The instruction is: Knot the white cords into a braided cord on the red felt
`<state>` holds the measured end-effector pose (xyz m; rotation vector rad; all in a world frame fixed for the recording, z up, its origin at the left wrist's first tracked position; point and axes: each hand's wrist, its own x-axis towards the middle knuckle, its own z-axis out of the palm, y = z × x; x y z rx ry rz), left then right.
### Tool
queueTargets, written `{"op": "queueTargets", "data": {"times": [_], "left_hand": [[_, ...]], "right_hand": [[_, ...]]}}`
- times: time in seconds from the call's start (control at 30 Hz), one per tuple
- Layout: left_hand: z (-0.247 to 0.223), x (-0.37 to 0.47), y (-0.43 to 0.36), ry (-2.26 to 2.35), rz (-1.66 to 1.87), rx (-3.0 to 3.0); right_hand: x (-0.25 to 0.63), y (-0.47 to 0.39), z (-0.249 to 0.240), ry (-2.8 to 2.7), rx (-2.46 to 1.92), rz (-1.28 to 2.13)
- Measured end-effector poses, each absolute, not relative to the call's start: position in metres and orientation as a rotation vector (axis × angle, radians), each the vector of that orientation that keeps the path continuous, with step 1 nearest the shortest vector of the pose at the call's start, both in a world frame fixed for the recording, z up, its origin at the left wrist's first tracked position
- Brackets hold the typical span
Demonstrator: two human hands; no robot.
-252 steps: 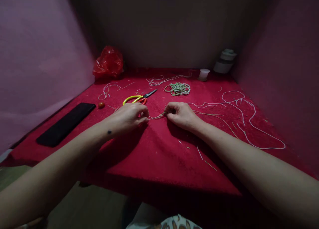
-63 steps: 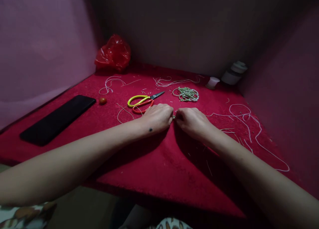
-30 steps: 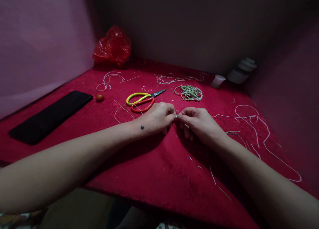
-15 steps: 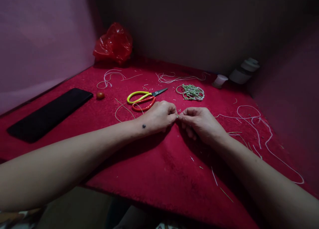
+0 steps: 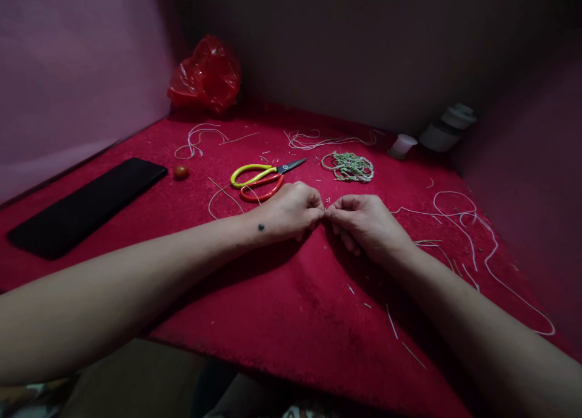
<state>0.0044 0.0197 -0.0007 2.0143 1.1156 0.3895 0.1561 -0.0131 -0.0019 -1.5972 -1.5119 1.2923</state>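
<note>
My left hand [image 5: 297,209] is closed in a pinch, its fingertips touching those of my right hand [image 5: 357,218], which pinches too. Between the fingertips only a tiny bit of cord shows; the rest is hidden by the fingers. A thin tan cord [image 5: 218,191] loops out on the far side of my left wrist. From behind my right hand a white cord [image 5: 418,212] trails off to the right in loose loops. Scissors [image 5: 266,179] with one yellow and one red handle lie just beyond my left hand. A bundle of green and white knotted cord [image 5: 349,166] rests beyond my right hand.
On the red tabletop [image 5: 273,309] lie a black phone [image 5: 91,206], a small reddish-brown round thing [image 5: 180,172] and several cord snippets. At the back are a red plastic bag [image 5: 207,76], loose cords [image 5: 327,142], a small spool [image 5: 402,145] and a white bottle [image 5: 448,128].
The fingertips have drawn slightly closer together, so less of the cord shows between them. The whole view has shifted very slightly; the things on the table lie as before.
</note>
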Motion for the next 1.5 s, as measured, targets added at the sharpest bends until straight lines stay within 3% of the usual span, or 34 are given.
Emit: {"op": "queueTargets", "data": {"times": [0.57,1.5], "left_hand": [[0.0038,0.0063,0.019,1.134,0.39,1.929],[0.0054,0.0041,0.0179,1.197,0.329,2.286]], "right_hand": [[0.1545,-0.0137,0.0003,-1.502,-1.611,1.322],[0.1559,-0.0142,0.0008,-1.511,-1.62,1.309]]}}
